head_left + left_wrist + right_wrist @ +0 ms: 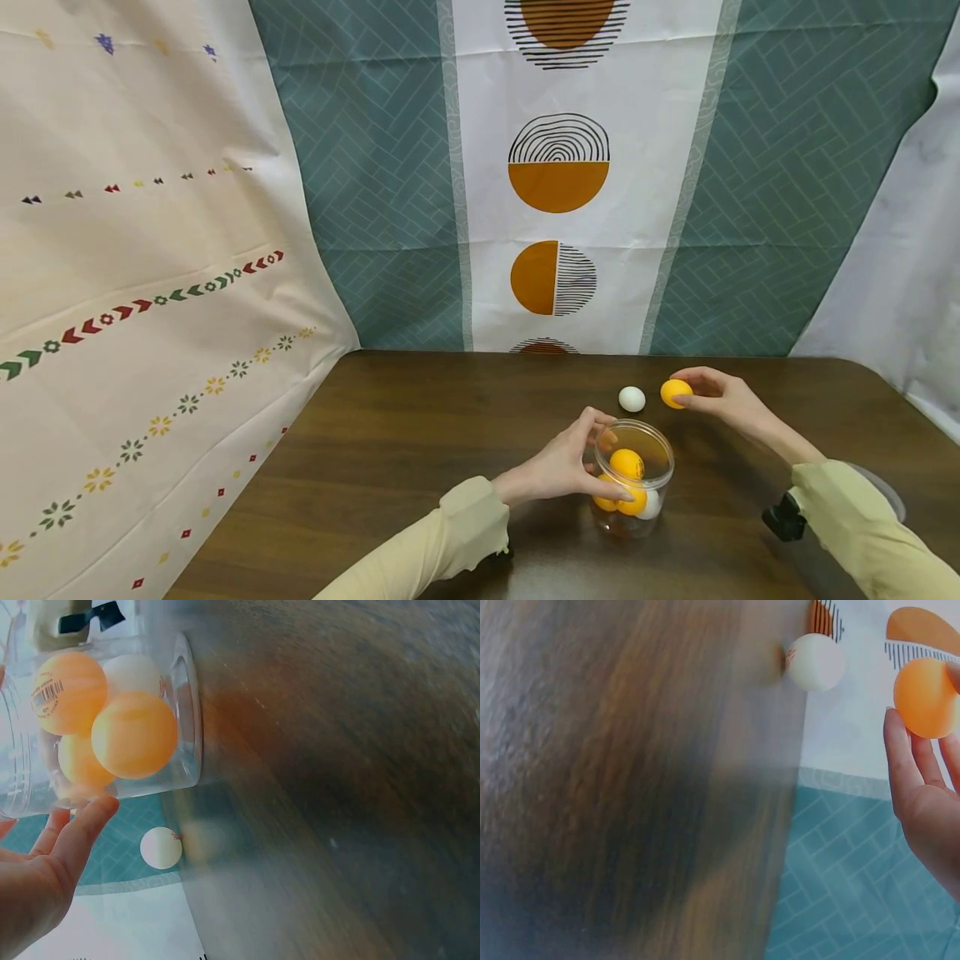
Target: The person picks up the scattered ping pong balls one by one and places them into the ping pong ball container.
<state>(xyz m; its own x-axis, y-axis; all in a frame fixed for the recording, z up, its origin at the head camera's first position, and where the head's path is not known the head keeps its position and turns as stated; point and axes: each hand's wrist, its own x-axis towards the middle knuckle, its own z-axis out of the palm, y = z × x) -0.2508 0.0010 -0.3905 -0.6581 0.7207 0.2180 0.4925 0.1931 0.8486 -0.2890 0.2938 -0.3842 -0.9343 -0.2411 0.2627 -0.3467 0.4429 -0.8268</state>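
My left hand (551, 468) grips a clear plastic jar (663, 457) from its left side, thumb across the front and fingers behind. Inside the upright, uncovered jar lie several orange ping-pong balls (135, 735) and a white one (649, 505). Behind and to the right of the jar, my right hand (723, 406) pinches an orange ping-pong ball (676, 393) between thumb and fingers, held above the table in the right wrist view. A loose white ping-pong ball (632, 399) rests on the table just behind the jar, left of the held ball.
The dark wooden table (390, 433) extends around the jar. A grey rounded object (885, 492) lies partly hidden under the right forearm. Patterned cloth (375, 208) hangs behind the table, and cream cloth (150, 350) hangs on the left.
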